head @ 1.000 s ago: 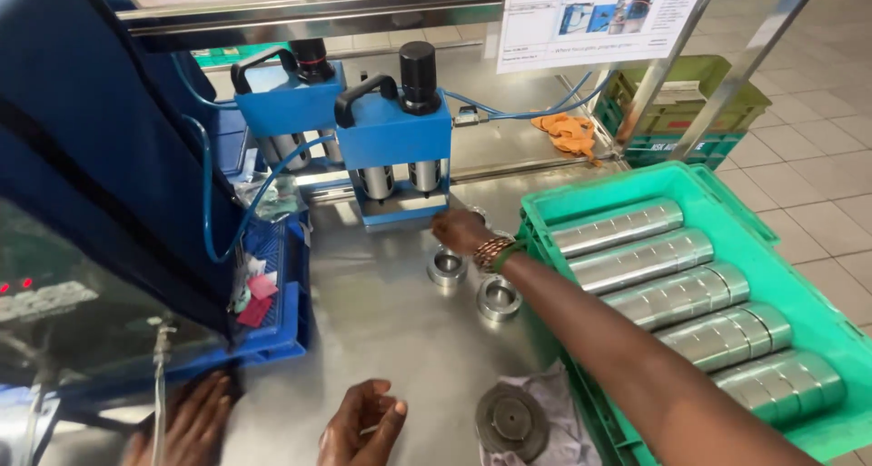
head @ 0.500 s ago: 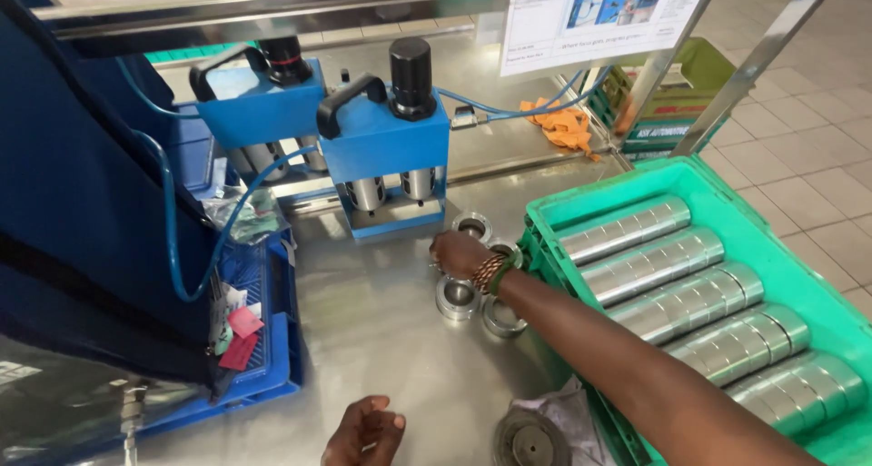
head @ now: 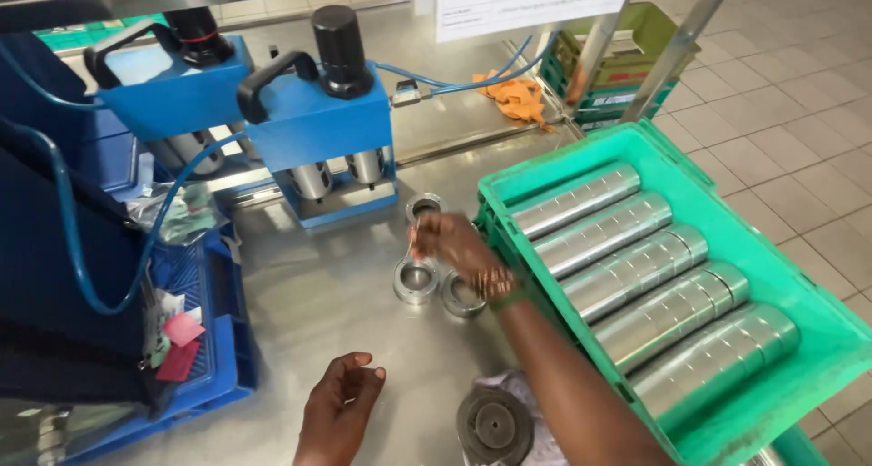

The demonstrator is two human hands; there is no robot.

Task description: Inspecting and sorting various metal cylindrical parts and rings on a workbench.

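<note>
Steel rings (head: 416,280) shiny, round; right hand (head: 454,243) blurred above them.

There is one view, from a camera worn on the person's head. It looks steeply down and forward onto a steel table (head: 309,312), close enough that the person's own forearms enter from the bottom edge. The left hand (head: 341,407) sits low, near the bottom edge; the right hand (head: 454,248) reaches toward the middle. Taking the table as the landmark: a blue press (head: 318,125) stands at its far side, a green crate (head: 817,339) fills its right side, and a blue tray (head: 204,339) lies along its left. Beyond the crate, tiled floor (head: 790,112) shows in the upper right corner. The view is slightly tilted.
</note>
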